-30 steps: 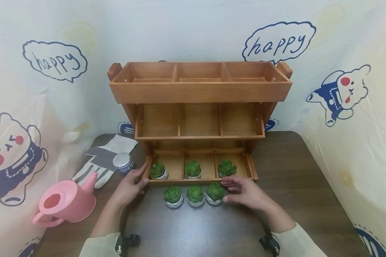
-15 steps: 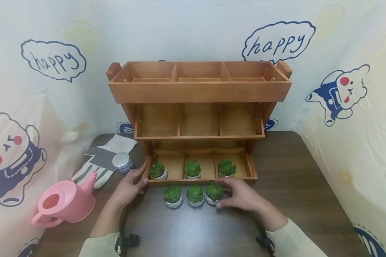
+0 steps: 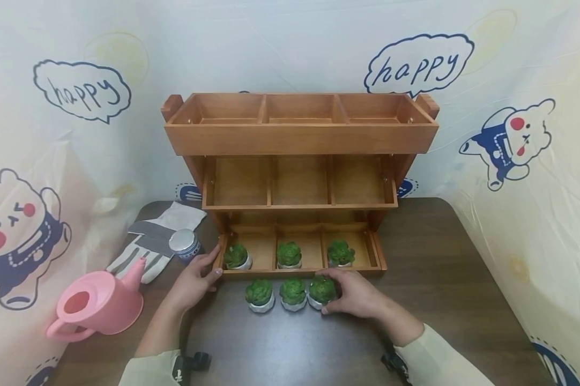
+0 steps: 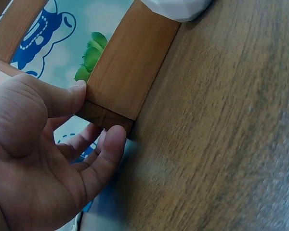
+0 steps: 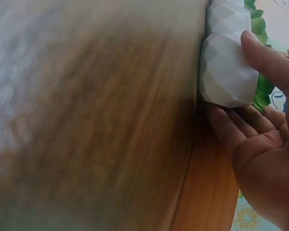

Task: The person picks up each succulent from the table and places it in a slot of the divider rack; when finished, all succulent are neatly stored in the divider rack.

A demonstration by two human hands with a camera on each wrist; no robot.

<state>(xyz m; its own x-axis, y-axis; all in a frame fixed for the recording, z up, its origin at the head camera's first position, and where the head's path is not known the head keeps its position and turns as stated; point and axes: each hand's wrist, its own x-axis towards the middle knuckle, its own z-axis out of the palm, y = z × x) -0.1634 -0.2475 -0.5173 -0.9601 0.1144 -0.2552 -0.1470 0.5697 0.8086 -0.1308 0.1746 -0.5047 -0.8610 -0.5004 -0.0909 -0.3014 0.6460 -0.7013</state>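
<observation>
My left hand point(image 3: 192, 283) holds the left front corner of the bottom tier of a wooden three-tier planter stand point(image 3: 300, 139), thumb on the upper edge and fingers curled at the end, as the left wrist view shows. In front of the stand, three succulents in white faceted pots sit in a row. Around the right-hand potted succulent point(image 3: 321, 290), my right hand point(image 3: 355, 294) has its thumb at the near side and fingers behind. The right wrist view shows that white pot point(image 5: 229, 71) between thumb and fingers. The middle succulent point(image 3: 293, 292) and left succulent point(image 3: 259, 294) stand beside it.
Three more succulents, among them the centre one point(image 3: 289, 253), sit in the bottom tier's compartments. To the left are a pink watering can point(image 3: 102, 303), a blue-and-white lidded jar point(image 3: 185, 244) and grey-and-white gloves point(image 3: 150, 244) on the dark wooden table point(image 3: 444, 268).
My right hand has moved left and closed in around the right-hand potted succulent of the front row. The left hand stays at the stand's corner.
</observation>
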